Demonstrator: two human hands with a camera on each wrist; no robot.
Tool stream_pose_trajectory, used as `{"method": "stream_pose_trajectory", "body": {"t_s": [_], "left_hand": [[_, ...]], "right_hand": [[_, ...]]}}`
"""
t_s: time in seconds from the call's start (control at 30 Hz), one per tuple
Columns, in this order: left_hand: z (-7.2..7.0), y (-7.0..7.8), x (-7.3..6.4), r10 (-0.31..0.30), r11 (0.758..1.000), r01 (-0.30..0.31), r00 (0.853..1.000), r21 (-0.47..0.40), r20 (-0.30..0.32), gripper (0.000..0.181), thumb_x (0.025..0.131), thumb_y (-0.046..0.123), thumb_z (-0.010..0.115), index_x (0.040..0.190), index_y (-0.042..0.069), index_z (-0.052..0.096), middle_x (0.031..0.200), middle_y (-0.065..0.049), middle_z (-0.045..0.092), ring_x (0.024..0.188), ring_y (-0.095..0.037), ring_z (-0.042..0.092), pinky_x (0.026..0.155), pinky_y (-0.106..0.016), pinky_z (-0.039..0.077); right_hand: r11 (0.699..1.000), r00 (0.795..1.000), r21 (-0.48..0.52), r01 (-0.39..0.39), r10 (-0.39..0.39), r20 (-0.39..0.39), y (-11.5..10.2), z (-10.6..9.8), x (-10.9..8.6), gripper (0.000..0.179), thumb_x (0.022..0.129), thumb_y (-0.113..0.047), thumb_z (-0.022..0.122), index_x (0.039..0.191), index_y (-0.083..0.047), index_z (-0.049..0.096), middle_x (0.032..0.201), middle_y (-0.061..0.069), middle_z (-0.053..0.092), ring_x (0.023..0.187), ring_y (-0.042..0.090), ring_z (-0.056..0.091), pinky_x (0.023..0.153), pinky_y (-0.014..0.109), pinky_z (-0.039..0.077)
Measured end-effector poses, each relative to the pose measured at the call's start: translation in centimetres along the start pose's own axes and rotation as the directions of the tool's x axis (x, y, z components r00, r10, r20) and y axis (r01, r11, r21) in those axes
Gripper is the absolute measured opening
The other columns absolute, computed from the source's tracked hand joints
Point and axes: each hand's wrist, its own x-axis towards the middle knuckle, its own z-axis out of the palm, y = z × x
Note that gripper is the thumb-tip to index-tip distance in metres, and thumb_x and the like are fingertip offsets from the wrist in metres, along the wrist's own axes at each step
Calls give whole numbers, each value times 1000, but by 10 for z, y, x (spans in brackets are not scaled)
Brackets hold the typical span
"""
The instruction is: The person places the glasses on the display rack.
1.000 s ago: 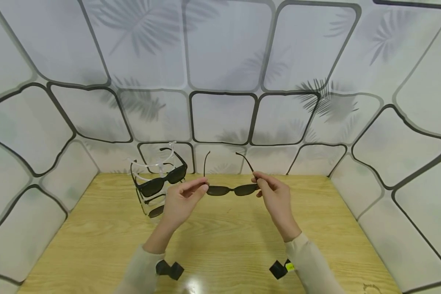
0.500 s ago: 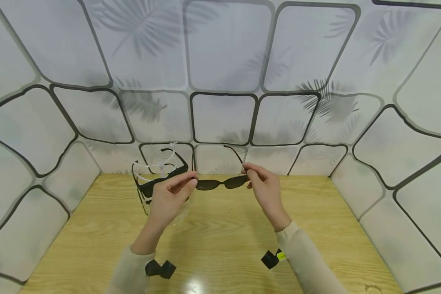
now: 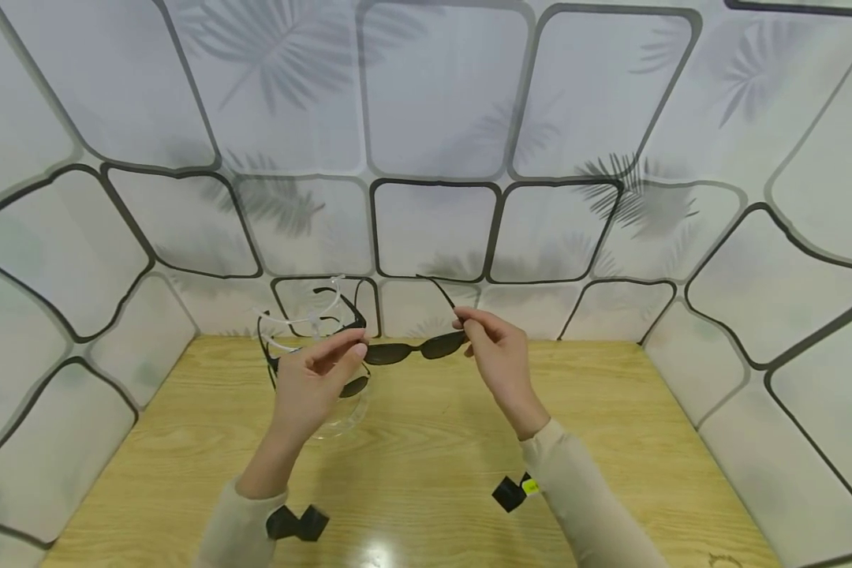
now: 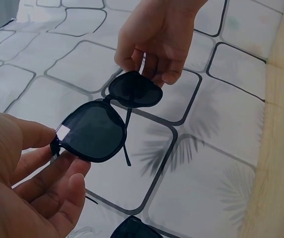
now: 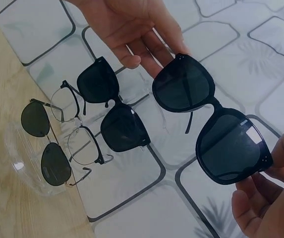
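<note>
A pair of black sunglasses is held up in front of me, temples unfolded and pointing toward the back wall. My left hand pinches its left hinge corner between thumb and fingers. The right hand grips the opposite corner near the hinge. Just beyond my left hand stands a clear display stand, partly hidden by it. The right wrist view shows what the stand bears: black sunglasses on top, half-rimmed eyeglasses below, and brown-lensed sunglasses lowest. The held pair is level with the stand's upper part.
A wood-grain table lies beneath the hands. Patterned walls with leaf prints close it in at the back and both sides. Small black wrist devices hang at both sleeves.
Both hands have carried the sunglasses left and slightly up, toward the stand. The right end of the frame now tilts higher. My left hand now covers more of the stand's upper glasses.
</note>
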Motion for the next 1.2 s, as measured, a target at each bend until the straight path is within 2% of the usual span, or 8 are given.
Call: {"method": "stream_pose_trajectory", "body": {"t_s": [0.23, 0.4, 0.47, 0.63, 0.77, 0.87, 1.0, 1.2], "left_hand": [[-11, -1, 3, 46, 998, -45, 999, 36, -8, 25, 90, 7, 73, 115, 0, 73, 104, -9, 76, 88, -6, 72, 73, -20, 57], [-16, 0, 3, 27, 999, -25, 999, 39, -32, 24, 91, 5, 72, 115, 2, 74, 103, -15, 75, 87, -7, 73, 73, -20, 58], [-19, 1, 2, 18, 999, -16, 999, 46, -45, 24, 91, 4, 72, 115, 2, 74, 103, -15, 75, 87, -7, 72, 74, -19, 57], [-26, 2, 3, 15, 998, -11, 998, 62, -63, 24, 91, 6, 72, 115, 3, 74, 102, -6, 76, 88, -5, 72, 70, -18, 56], [-32, 3, 3, -1, 997, 7, 997, 72, -82, 23, 92, 8, 72, 114, 5, 75, 100, 3, 77, 86, -5, 72, 67, -18, 56], [-36, 4, 4, -10, 997, 18, 994, 72, -105, 22, 92, 8, 72, 113, 4, 75, 98, 7, 76, 86, -5, 72, 70, -18, 57], [-42, 4, 4, -21, 997, 30, 992, 69, -128, 23, 92, 7, 71, 114, 1, 74, 100, 8, 76, 88, -5, 72, 74, -20, 58], [-50, 5, 4, -27, 994, 43, 988, 100, -152, 23, 92, 9, 71, 114, 3, 74, 100, 11, 76, 86, -6, 72, 69, -18, 57]], "right_hand": [[999, 999, 0, 34, -34, 30, -3, 12, 5, 28, 101, -14, 52, 119, -10, 73, 105, 13, 74, 76, 23, 64, 66, 27, 54], [999, 998, -8, 45, -44, 46, -3, 20, 8, 27, 102, -14, 52, 119, -12, 73, 104, 9, 74, 74, 17, 63, 65, 27, 55], [999, 997, -7, 52, -52, 53, -4, 23, 9, 27, 102, -14, 52, 119, -12, 73, 105, 10, 74, 74, 16, 63, 66, 31, 56], [997, 995, -11, 72, -71, 67, -7, 31, 13, 28, 102, -15, 52, 119, -12, 73, 105, 13, 74, 74, 15, 64, 69, 41, 57], [997, 993, -16, 80, -78, 90, -10, 37, 16, 28, 102, -16, 52, 121, -11, 72, 105, 11, 74, 74, 15, 63, 68, 36, 56], [996, 990, -27, 87, -84, 116, -11, 42, 18, 28, 102, -19, 52, 121, -15, 72, 105, 6, 74, 73, 16, 61, 66, 32, 55], [993, 983, -35, 111, -104, 153, -13, 48, 22, 27, 102, -22, 54, 122, -20, 72, 106, 1, 74, 72, 17, 59, 65, 30, 54], [990, 975, -39, 133, -124, 187, -15, 57, 26, 28, 102, -24, 54, 124, -17, 71, 107, 0, 74, 77, 15, 62, 63, 28, 53]]}}
